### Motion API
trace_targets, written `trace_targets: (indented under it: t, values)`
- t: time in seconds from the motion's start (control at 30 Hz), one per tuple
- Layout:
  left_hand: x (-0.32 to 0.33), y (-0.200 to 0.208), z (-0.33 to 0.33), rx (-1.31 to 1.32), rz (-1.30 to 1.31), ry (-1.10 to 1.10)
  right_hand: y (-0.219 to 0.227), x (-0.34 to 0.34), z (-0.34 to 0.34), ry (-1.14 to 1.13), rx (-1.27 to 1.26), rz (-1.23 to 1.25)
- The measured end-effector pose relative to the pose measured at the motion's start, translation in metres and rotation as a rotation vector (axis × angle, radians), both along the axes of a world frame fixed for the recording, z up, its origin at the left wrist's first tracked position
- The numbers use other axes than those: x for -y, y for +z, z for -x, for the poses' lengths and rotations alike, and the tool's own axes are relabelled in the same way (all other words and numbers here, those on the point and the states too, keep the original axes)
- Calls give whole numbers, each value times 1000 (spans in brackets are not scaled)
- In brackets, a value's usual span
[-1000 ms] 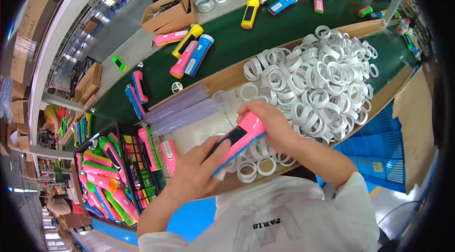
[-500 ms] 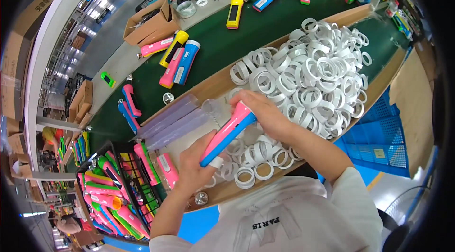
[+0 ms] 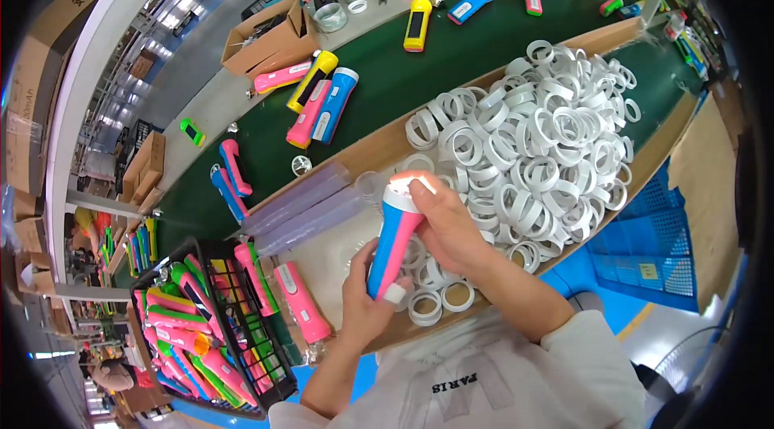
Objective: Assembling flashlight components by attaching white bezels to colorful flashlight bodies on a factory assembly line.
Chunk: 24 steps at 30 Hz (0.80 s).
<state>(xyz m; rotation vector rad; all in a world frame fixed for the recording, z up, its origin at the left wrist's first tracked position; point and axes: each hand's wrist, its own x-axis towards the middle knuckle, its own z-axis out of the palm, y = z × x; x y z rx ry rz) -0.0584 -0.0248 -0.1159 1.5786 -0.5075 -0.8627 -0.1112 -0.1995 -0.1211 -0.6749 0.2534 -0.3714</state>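
Note:
Between my hands is a blue and pink flashlight (image 3: 392, 245), tilted with its head away from me. A white ring (image 3: 400, 200) sits around its head, and the lens end glows bright. My left hand (image 3: 363, 310) is closed around the lower body; a small white band shows by its thumb. At the head, my right hand (image 3: 453, 234) grips the side, thumb across the bright lens end. Right beside my hands lies a large heap of white rings (image 3: 516, 147), some reaching under the right forearm.
A black basket (image 3: 266, 340) of colourful flashlights stands at left, a pink flashlight (image 3: 303, 301) beside it. Clear plastic sleeves (image 3: 306, 215) lie in the cardboard tray. More flashlights rest on the green belt (image 3: 379, 82); a cardboard box (image 3: 270, 38) stands beyond. A blue crate (image 3: 645, 243) is at right.
The flashlight has turned more upright, its blue side now facing me. Its white ring and bright lens end have come into view. My right hand has shifted down and right along the head.

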Motion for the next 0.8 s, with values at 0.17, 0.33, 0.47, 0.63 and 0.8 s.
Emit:
trace_targets:
  t: [0.17, 0.33, 0.47, 0.63, 0.8]
  values:
    - [-29, -15, -2, -1038, 434, -215, 10, -11, 6, 152, 170, -103]
    - [-15, -5, 18, 519, 44, -17, 12, -20, 8, 50, 54, -1]
    - [-21, 0, 18, -345, 57, -120, 13, -23, 6, 68, 87, -59]
    - [-19, 10, 21, -994, 332, -192, 18, -19, 8, 124, 21, -65]
    - [-3, 6, -11, -466, 36, -132, 5, -6, -18, 15, -68, 119]
